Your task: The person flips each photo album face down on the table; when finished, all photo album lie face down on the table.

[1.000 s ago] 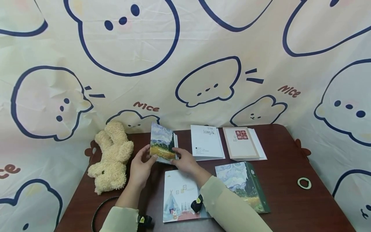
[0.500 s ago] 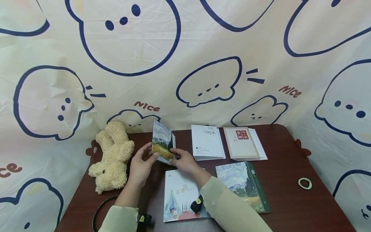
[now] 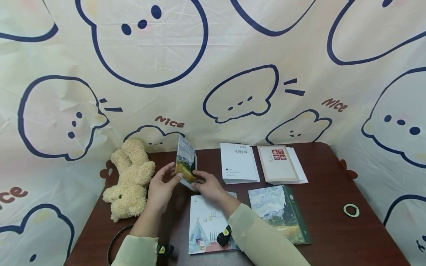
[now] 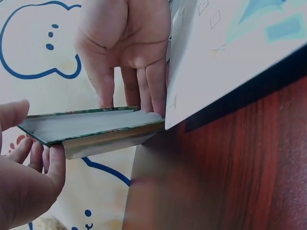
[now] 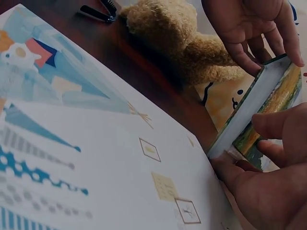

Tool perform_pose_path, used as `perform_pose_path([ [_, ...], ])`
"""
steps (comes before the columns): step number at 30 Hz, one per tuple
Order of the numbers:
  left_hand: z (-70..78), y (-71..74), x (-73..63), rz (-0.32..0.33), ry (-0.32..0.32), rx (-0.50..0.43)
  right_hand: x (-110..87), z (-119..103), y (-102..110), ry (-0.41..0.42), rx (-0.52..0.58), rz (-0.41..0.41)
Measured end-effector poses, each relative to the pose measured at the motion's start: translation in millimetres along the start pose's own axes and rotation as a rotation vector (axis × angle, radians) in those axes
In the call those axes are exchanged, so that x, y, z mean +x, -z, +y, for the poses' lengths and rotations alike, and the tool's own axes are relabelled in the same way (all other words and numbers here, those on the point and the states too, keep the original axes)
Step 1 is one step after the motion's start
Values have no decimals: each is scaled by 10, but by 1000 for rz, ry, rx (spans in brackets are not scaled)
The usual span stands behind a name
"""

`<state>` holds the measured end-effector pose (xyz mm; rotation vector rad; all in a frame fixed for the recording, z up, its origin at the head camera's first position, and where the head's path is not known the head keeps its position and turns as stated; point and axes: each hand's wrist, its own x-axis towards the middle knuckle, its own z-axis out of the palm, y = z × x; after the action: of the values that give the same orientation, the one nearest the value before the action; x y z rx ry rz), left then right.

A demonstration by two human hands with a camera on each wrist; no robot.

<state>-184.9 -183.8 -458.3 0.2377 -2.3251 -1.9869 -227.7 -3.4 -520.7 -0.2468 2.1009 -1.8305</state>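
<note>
Between my two hands a small book (image 3: pixel 186 162) stands up, its cover printed with a painted landscape of sky, trees and yellow field. My left hand (image 3: pixel 162 188) grips its left side, thumb on the cover. The right hand (image 3: pixel 211 186) pinches its lower right edge. In the left wrist view the book's lower end (image 4: pixel 86 125) shows white between green covers. A white card-like booklet (image 3: pixel 203 221) with a tent drawing lies below my right forearm. To the right of that lies a larger landscape-covered book (image 3: pixel 276 210) with a green spine.
A cream plush toy (image 3: pixel 129 184) lies at the left of the dark wooden table (image 3: pixel 332 236). Two folded cards, one white (image 3: pixel 239 162) and one beige (image 3: pixel 276 162), stand at the back. A pale green ring (image 3: pixel 351 210) lies at the right; a black cord (image 3: pixel 114 240) curves at the front left.
The small book has turned, so its cover looks narrower and its left edge stands higher. The right hand has shifted slightly left with it; both hands keep their hold.
</note>
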Motion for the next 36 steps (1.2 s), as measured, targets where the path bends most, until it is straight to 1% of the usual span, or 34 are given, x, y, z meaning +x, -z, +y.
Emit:
perform_pose_path([
  [7, 12, 19, 8, -6, 16, -6, -20, 3, -47, -2, 75, -17],
  [15, 41, 15, -9, -6, 15, -41, -28, 9, -78, 11, 100, -27],
  [17, 42, 15, -14, -10, 19, -47, -38, -4, -78, 18, 87, -26],
  [23, 24, 4, -25, -29, 35, -84, -54, -58, -52, 46, -37, -12],
  [27, -1, -15, -30, -43, 38, -106, -81, -119, -17, 56, -86, -8],
  [30, -31, -29, -33, -49, 34, -107, -103, -170, 13, 65, -86, -11],
  [36, -110, -58, -36, -63, 20, -116, -128, -260, 64, 86, -18, -18],
])
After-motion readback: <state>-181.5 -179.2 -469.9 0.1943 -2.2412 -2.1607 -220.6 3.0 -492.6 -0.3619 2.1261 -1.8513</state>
